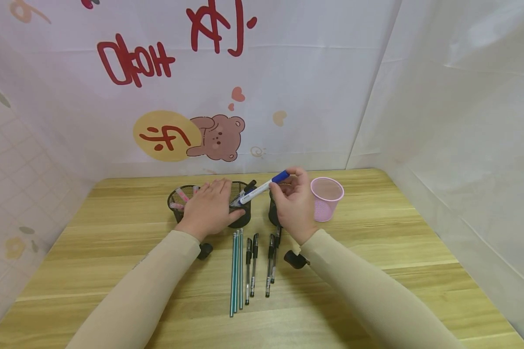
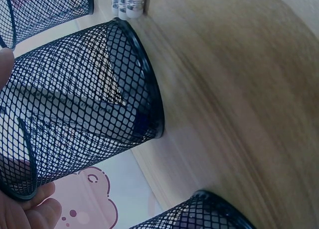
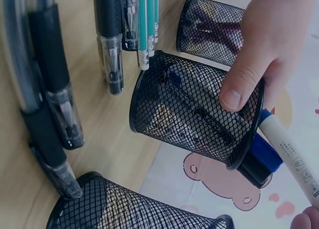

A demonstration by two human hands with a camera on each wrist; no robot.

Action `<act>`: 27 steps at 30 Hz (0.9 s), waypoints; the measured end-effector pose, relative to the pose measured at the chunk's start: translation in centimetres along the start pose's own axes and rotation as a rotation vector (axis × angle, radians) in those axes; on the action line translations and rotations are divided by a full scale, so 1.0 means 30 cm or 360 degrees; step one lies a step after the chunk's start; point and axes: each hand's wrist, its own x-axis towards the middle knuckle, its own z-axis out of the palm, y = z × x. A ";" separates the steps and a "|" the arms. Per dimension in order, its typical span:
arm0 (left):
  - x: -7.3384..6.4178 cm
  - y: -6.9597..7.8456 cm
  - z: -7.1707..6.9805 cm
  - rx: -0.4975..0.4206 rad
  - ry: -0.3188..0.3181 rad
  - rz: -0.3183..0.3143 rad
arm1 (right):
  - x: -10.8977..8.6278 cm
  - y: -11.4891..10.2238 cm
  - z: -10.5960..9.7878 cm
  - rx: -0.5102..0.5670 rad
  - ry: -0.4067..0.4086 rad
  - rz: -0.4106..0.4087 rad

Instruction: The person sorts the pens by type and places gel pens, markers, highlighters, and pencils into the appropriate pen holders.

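My left hand (image 1: 207, 206) grips the rim of a black mesh pen cup (image 1: 241, 219), its thumb along the cup's outside in the right wrist view. A black marker (image 3: 251, 173) and a blue-capped marker (image 3: 266, 151) stick out of that cup. In my right hand (image 1: 296, 206), a white marker with a blue cap (image 1: 262, 189) is pinched between thumb and fingers. It slants down to the left, its lower end at the cup's mouth.
Left of the held cup stands another black mesh cup (image 1: 176, 213) with pink-and-white pens. A third black cup (image 1: 272, 213) and a pink mesh cup (image 1: 325, 209) stand to the right. Teal pencils (image 1: 236, 276) and several black gel pens (image 1: 249, 271) lie in front. A printed cloth hangs behind.
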 end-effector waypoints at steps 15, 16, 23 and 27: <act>-0.002 -0.001 -0.001 0.0000 0.0012 0.0003 | -0.021 0.010 0.014 0.0000 -0.0079 0.0025; -0.002 -0.001 -0.001 -0.0001 0.0010 0.0002 | -0.023 0.009 0.015 -0.0007 -0.0085 0.0031; -0.001 -0.002 0.000 0.0009 0.0000 -0.0005 | -0.035 0.012 0.018 -0.0066 -0.0131 0.0063; 0.000 -0.002 0.002 0.0007 0.0010 -0.0003 | -0.041 0.019 0.020 -0.0105 -0.0149 0.0070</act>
